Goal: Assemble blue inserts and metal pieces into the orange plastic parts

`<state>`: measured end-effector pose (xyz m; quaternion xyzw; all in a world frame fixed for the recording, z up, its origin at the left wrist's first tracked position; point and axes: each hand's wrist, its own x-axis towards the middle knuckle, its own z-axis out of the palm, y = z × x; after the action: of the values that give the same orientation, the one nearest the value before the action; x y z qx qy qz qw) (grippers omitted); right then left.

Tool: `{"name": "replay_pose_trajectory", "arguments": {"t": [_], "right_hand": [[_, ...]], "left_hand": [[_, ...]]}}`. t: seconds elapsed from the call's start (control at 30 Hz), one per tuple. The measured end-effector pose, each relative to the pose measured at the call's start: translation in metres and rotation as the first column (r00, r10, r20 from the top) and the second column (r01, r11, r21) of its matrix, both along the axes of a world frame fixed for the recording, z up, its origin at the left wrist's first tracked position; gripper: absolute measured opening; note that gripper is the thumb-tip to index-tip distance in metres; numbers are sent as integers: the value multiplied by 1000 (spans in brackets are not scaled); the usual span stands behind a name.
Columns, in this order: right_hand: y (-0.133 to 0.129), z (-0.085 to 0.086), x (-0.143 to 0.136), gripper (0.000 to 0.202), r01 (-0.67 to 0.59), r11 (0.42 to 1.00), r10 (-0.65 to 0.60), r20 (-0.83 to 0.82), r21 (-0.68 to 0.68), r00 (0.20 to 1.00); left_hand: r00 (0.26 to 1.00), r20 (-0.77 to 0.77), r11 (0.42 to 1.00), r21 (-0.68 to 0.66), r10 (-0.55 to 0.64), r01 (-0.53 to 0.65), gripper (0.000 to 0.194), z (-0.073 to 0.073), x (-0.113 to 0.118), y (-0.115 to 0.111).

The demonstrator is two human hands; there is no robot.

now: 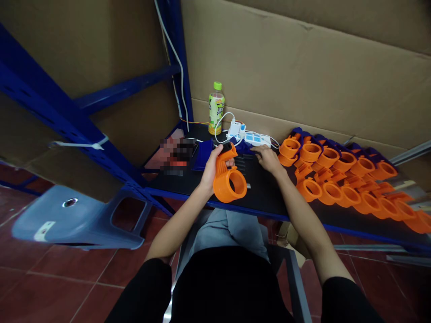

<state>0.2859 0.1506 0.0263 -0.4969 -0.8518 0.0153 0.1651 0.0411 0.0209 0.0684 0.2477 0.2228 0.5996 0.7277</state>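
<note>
An orange plastic part with a wide ring (230, 185) is gripped in my left hand (210, 171), above the front of the dark shelf. A black piece (228, 146) sits at the part's upper end. My right hand (267, 158) is over the shelf just in front of the power strip, fingers curled down beside a dark blue piece (243, 146). What its fingertips hold, if anything, is hidden. Several thin dark tools (241, 164) lie side by side between my hands.
Rows of orange ringed parts (348, 196) fill the shelf's right side, some joined to dark blue pieces. A drink bottle (216, 110) and a white power strip (257, 139) with cables stand at the back. Blue shelf posts (77, 107) and a plastic stool (81, 215) are left.
</note>
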Motion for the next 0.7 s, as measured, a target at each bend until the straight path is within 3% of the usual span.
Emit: {"name": "replay_pose_trajectory", "arguments": {"t": [0.3, 0.43, 0.5, 0.57, 0.63, 0.7], "right_hand": [[3, -10, -8, 31, 193, 981, -193, -1, 36, 981], [6, -8, -6, 28, 300, 953, -282, -218, 52, 934], [2, -3, -8, 27, 285, 958, -238, -449, 40, 861], [-9, 4, -17, 30, 215, 976, -149, -659, 20, 737], [-28, 12, -33, 37, 139, 990, -62, -772, 34, 632], [-53, 22, -52, 37, 87, 989, 41, -798, 117, 602]], "left_hand": [[993, -100, 996, 74, 63, -56, 38, -7, 5, 0], [994, -75, 996, 29, 86, -84, 39, -8, 6, 2], [992, -59, 994, 18, 110, -109, 38, -9, 6, 4], [990, -53, 992, 16, 128, -128, 36, -10, 6, 5], [990, -64, 992, 13, 129, -128, 34, -11, 6, 6], [988, -77, 991, -1, 132, -132, 36, -11, 7, 6]]}}
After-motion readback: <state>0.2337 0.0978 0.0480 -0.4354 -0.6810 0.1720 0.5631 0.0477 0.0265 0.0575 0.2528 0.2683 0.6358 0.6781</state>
